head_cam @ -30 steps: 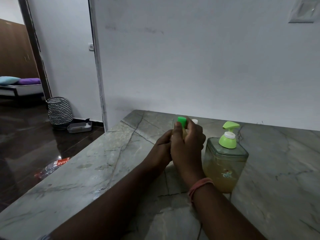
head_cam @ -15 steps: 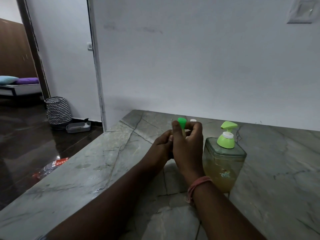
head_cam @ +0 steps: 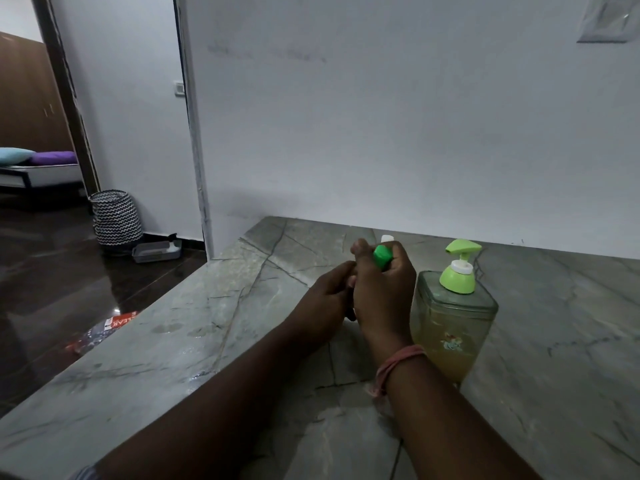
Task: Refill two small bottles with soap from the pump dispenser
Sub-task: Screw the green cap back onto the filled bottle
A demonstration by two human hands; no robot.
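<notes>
My right hand (head_cam: 382, 292) pinches the green cap (head_cam: 382, 257) of a small bottle whose body is hidden behind my hands. My left hand (head_cam: 327, 303) is curled around that hidden bottle from the left, touching the right hand. Behind my right fingers the white top of a second small bottle (head_cam: 387, 239) peeks out. Right beside my right hand stands the pump dispenser (head_cam: 452, 320), a clear square jar with yellowish soap and a light green pump head (head_cam: 459, 268).
Everything sits on a grey marble counter (head_cam: 242, 306) against a white wall. The counter's left edge drops to a dark floor with a patterned basket (head_cam: 116, 216), a grey tray (head_cam: 157, 251) and a red-labelled wrapper (head_cam: 104, 329).
The green cap has tilted to the right between my right fingers, and my right hand has turned slightly. My left hand stays on the bottle.
</notes>
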